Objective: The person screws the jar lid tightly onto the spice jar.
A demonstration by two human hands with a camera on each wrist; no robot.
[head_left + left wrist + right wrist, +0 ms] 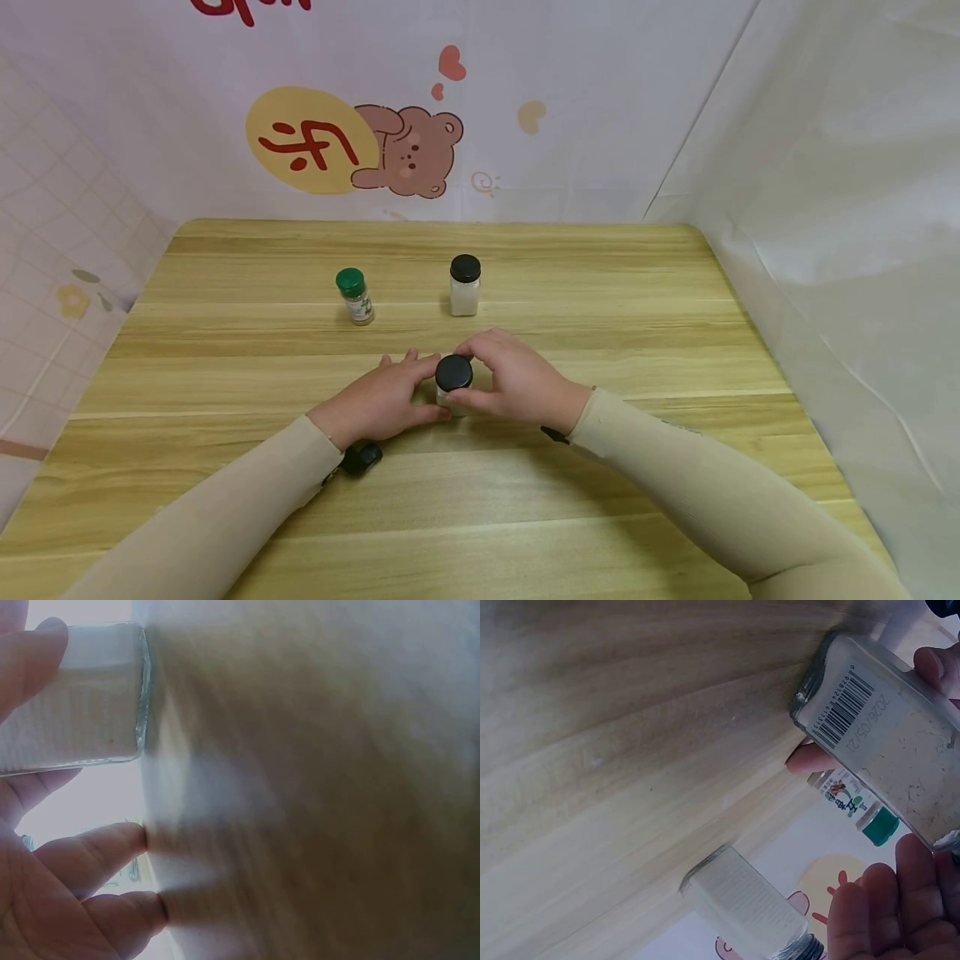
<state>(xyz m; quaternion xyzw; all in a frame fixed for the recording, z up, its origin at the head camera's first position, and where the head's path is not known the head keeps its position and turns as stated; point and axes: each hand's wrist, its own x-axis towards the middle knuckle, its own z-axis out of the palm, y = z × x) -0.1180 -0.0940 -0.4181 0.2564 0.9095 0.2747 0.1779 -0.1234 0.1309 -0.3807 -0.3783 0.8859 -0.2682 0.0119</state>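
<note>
A square glass seasoning jar with a black lid stands on the table between both hands. Pale powder fills it, and a barcode and date show on its glass in the right wrist view. My left hand grips its left side between thumb and index finger; in the left wrist view its other fingertips rest on the tabletop. From the right, my right hand holds the jar near the lid with thumb and fingers. Parts of the jar's body are hidden behind the fingers.
Farther back on the wooden table stand a second black-lidded jar with white contents and a small green-capped spice bottle. A printed curtain rises behind the table's far edge; white sheeting hangs at the right.
</note>
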